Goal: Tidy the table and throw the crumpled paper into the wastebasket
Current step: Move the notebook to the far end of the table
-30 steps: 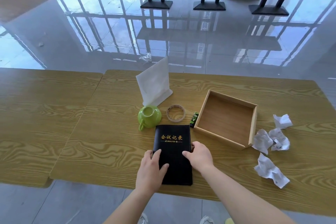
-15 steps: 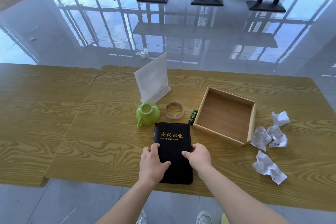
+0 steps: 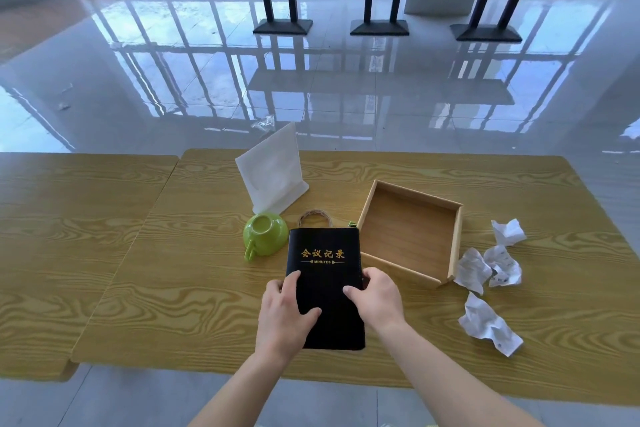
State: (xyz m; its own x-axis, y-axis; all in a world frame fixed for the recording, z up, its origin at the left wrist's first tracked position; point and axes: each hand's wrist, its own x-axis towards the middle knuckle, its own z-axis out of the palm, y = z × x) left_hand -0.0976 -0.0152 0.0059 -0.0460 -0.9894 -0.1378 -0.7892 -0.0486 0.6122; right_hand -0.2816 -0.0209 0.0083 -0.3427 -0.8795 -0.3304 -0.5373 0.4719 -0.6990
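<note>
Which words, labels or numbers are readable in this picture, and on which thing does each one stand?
"会议记录": gold characters on the cover of the black notebook.
"MINUTES": small gold capitals just below them on the same cover.
Crumpled paper: faint dark print, too small to read.
No other readable text shows.

A black notebook (image 3: 325, 277), close to the near edge of the table (image 3: 194, 288), carries gold lettering on the upper half of its cover: four Chinese characters, 会议记录, and under them the small word MINUTES, set between two short gold rules. A crumpled paper (image 3: 503, 269) toward the right edge shows dark print, too small to read.
</note>
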